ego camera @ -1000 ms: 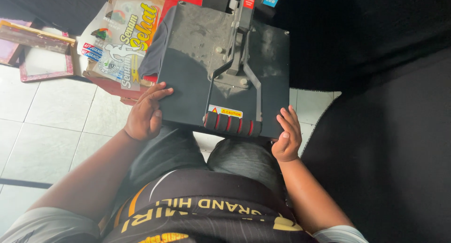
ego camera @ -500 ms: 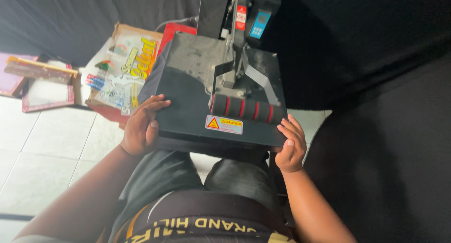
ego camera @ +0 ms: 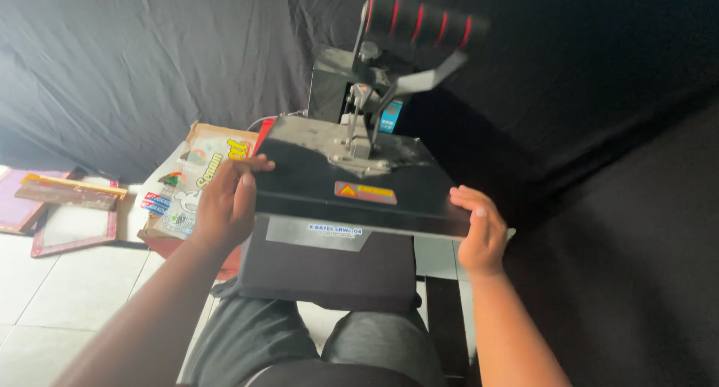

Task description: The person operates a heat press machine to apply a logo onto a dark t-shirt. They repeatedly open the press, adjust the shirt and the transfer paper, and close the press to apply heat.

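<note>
gripping the heat press by its upper plate, the left hand curls over the left edge and the right hand over the front right corner, forearms reaching forward. the black plate sits raised above dark fabric, its red-ringed handle tilted up.

Black heat press with red-ringed black handle, black backdrop cloth, white floor tiles

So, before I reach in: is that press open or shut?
Open: black heat press's top plate sits lifted above the dark cloth, handle raised.
</note>
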